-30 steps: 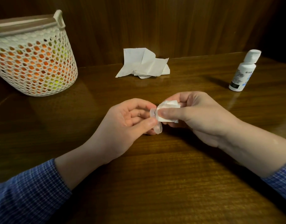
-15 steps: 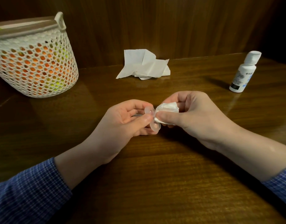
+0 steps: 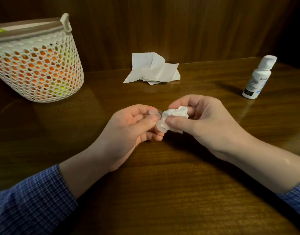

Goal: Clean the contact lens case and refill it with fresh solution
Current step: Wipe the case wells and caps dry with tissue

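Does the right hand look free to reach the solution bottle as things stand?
Probably not yet: the right hand grips a crumpled tissue. The path to the solution bottle looks clear.

basket [image 3: 39,68] left, tissue [image 3: 152,69] behind, bottle [image 3: 256,78] right

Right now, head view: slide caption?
Left hand holds clear lens case; right hand presses crumpled tissue against it.

Table [image 3: 162,192]: basket [image 3: 39,73], tissue [image 3: 152,69], bottle [image 3: 257,78]
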Demonstrator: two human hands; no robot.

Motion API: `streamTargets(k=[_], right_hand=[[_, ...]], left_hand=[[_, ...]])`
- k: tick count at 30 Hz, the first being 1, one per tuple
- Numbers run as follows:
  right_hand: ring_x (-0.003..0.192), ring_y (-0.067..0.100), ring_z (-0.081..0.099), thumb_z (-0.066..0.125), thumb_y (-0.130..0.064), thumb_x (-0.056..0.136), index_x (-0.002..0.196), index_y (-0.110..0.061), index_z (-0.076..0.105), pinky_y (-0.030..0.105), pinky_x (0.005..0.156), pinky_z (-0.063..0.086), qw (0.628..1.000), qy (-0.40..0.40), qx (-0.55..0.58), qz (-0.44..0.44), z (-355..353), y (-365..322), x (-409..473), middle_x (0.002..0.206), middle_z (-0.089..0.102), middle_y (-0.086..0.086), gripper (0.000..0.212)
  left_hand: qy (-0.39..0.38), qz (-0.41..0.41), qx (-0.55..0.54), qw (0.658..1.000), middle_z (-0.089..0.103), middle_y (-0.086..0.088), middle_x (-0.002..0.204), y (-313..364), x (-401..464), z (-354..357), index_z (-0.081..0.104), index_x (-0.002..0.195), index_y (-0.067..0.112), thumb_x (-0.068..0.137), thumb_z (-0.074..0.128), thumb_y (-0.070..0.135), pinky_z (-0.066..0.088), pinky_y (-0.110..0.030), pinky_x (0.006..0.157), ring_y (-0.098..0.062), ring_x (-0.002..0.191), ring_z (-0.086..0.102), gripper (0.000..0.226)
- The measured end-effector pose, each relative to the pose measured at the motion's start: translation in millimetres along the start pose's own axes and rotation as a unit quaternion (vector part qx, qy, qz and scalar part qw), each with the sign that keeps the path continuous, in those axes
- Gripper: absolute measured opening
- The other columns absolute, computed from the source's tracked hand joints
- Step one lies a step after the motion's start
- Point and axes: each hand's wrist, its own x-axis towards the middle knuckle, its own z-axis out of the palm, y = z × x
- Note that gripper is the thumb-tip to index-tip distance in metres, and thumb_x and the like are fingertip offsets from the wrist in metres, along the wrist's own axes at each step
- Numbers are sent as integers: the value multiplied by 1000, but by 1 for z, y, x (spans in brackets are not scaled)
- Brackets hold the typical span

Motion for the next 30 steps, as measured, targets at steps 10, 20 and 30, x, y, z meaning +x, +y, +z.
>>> streamTargets(k=[10,20,30], right_hand=[[72,16,76,79,5,78,97,-5,75,21,59,58,975,-20,158,152,4,-4,3,88,80,12,22],[73,16,78,75,3,70,98,3,79,17,52,59,902,-95,323,271,2,-12,3,91,79,18,28],[71,13,75,81,2,78,95,-6,75,18,59,57,980,23,153,127,-2,-12,2,87,80,11,21]], left_hand=[[92,148,173,970,77,0,96,3,-6,5,67,108,16,91,67,8,63,-26,69,-18,84,77,19],[138,246,250,926,75,3,102,2,-11,7,63,111,9,82,77,7,60,-19,80,-6,98,74,32],[75,127,160,976,79,2,97,3,-6,7,65,109,13,80,71,19,64,-29,72,-17,87,78,31]])
